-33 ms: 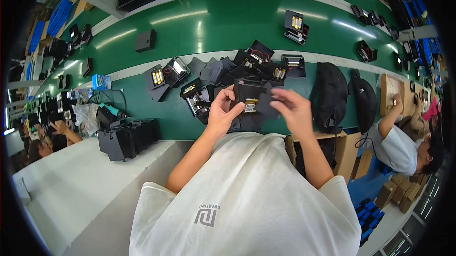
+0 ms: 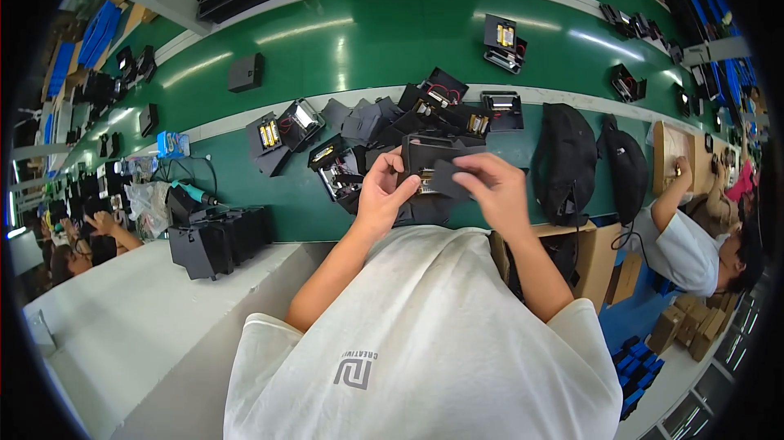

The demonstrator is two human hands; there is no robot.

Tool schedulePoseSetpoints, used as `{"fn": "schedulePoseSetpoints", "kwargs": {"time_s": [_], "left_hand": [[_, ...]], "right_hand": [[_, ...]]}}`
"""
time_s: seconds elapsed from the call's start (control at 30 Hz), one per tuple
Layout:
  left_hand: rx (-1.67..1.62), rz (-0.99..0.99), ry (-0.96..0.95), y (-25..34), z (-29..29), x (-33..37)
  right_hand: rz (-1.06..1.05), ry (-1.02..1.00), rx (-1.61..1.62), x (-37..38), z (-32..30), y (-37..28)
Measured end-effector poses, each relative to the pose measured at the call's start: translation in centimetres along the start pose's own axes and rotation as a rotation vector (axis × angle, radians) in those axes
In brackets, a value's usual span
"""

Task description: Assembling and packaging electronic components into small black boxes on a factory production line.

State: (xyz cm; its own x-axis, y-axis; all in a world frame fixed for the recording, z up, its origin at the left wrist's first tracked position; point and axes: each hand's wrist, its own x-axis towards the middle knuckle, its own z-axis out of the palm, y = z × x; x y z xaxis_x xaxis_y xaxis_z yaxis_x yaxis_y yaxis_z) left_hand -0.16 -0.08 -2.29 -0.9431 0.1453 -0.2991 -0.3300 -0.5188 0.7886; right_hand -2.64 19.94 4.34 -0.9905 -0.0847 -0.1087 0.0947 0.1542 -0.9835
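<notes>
My left hand (image 2: pixel 382 193) grips a black plastic battery box (image 2: pixel 425 150) by its left side, thumb across the near face. Inside it, AA batteries (image 2: pixel 425 182) partly show. Between the thumb and fingers of my right hand (image 2: pixel 495 187) is a flat black cover (image 2: pixel 445 180), tilted over the right part of the battery compartment and hiding some of the cells. Whether the cover touches the box, I cannot tell. Just beyond my hands lies a heap of black covers (image 2: pixel 369 120) and open boxes with batteries and red wires (image 2: pixel 443 87).
On the left, black boxes (image 2: pixel 216 240) stand on a white ledge near a teal electric screwdriver (image 2: pixel 193 192). Two black bags (image 2: pixel 563 166) lie to the right. Across the green belt (image 2: pixel 367 40) sit single boxes (image 2: pixel 247 73). A co-worker (image 2: pixel 686 236) works at the right.
My right hand has shifted slightly left with the cover, which now hides more of the batteries. My left hand still holds the box in nearly the same place.
</notes>
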Motion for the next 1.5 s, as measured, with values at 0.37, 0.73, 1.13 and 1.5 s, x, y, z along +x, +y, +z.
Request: {"fn": "schedulePoseSetpoints", "kwargs": {"time_s": [0.37, 0.73, 1.13, 1.5], "left_hand": [[0.013, 0.165, -0.121, 0.2, 2.2, -0.1], [-0.158, 0.113, -0.121, 1.8, 2.8, -1.0], [-0.160, 0.117, -0.068, 1.9, 1.9, -0.9], [0.016, 0.188, -0.055, 3.6, 0.4, 2.9]], "right_hand": [[-0.079, -0.132, -0.162, 0.2, 1.1, -1.7], [0.063, -0.125, 0.282, -0.9, 1.9, -0.2], [0.126, -0.180, 0.291, 0.0, 2.5, -0.5], [0.195, -0.144, 0.097, 3.8, 4.2, 0.0]]}}
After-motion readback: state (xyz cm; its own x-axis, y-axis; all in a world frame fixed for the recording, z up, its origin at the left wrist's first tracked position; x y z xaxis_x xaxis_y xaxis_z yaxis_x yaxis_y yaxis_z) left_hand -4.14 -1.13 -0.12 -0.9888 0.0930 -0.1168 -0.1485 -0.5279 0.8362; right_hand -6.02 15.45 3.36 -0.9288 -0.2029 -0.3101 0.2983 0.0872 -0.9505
